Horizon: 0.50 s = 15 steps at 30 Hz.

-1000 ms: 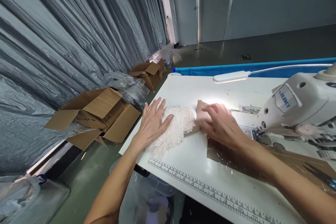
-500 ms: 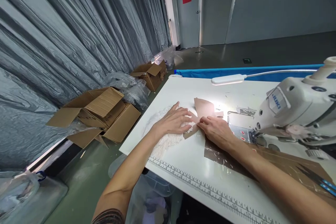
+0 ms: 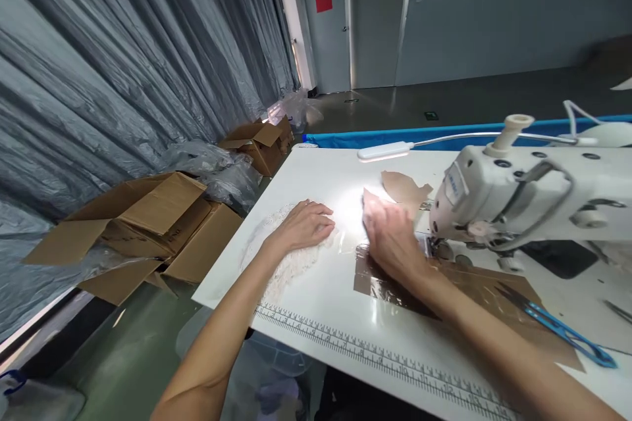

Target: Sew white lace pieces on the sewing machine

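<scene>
My left hand (image 3: 303,227) lies on a heap of white lace fabric (image 3: 291,270) at the left of the white table, fingers loosely curved and apart from the thumb. My right hand (image 3: 392,233), slightly blurred, has its fingers closed on a beige cut piece (image 3: 369,197), thin like cloth or paper. Just beyond those fingers lies another part of beige material (image 3: 402,185); whether it is the same piece I cannot tell. Beneath my right wrist sits a brown sheet with a shiny clear covering (image 3: 372,279).
A white sewing machine (image 3: 474,184) stands at the right, with a lamp (image 3: 385,151) behind the work area. Blue-handled scissors (image 3: 563,329) lie on the brown sheet. A ruler strip (image 3: 345,345) runs along the table's front edge. Cardboard boxes (image 3: 162,210) stand on the floor at left.
My hands have moved apart. The right one has carried the beige piece away from the lace, toward the machine; the left has let go of it and rests on the lace. The view has turned right.
</scene>
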### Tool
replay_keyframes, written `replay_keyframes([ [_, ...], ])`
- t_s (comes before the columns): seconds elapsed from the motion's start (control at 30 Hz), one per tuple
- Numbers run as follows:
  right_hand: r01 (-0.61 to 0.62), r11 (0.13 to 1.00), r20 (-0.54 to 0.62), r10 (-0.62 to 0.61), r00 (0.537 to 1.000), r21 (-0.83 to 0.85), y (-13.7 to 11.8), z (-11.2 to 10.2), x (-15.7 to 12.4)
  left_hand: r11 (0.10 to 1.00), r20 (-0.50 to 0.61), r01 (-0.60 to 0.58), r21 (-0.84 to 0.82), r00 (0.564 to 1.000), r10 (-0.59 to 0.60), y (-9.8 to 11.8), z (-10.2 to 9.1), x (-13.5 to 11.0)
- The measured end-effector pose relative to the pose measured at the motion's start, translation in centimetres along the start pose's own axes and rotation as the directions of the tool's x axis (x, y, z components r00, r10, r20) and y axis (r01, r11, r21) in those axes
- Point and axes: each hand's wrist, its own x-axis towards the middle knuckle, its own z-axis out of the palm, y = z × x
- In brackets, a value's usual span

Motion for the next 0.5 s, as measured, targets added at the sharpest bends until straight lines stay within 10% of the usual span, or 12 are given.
replay_keyframes([
  [0.23, 0.34, 0.902, 0.118, -0.381, 0.917, 0.266, 0.0, -2.0, -5.9, 0.996, -0.013, 0.081, 0.02, 0.997, -0.081, -0.5, -0.1, 2.9],
  [0.5, 0.343, 0.816, 0.107, -0.437, 0.893, 0.466, 3.9, -5.3, -12.9, 0.988, -0.015, 0.149, 0.038, 0.989, -0.148, -0.5, 0.8, 6.8],
])
